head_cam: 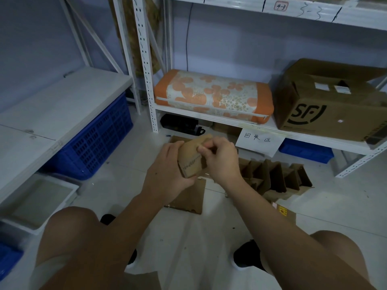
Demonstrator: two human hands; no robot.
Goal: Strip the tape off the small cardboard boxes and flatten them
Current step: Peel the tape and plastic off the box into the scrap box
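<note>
Two hands share one small cardboard box (191, 162), held out in front of my knees above the floor. Beyond my grip stands the big white shelving (209, 118), carrying an SF carton (326, 105) to the right and an orange flowered cushion (211, 95) straight ahead. Off to the left of my grip sits a blue crate (98, 141). Just under and to the right of it, opened cardboard pieces (278, 178) lie on the floor, with a flat piece of cardboard (188, 197) right below.

My left hand (167, 170) wraps the box from the left side and beneath, thumb along its bottom edge. My right hand (219, 158) is curled at the upper right edge, fingertips pinching there; whether they have tape or only the cardboard edge I cannot tell.

I judge the box light and fairly stiff, yet easy to crush if squeezed hard. Best hold is on the corners and folded edges, leaving the taped seam free for peeling.
</note>
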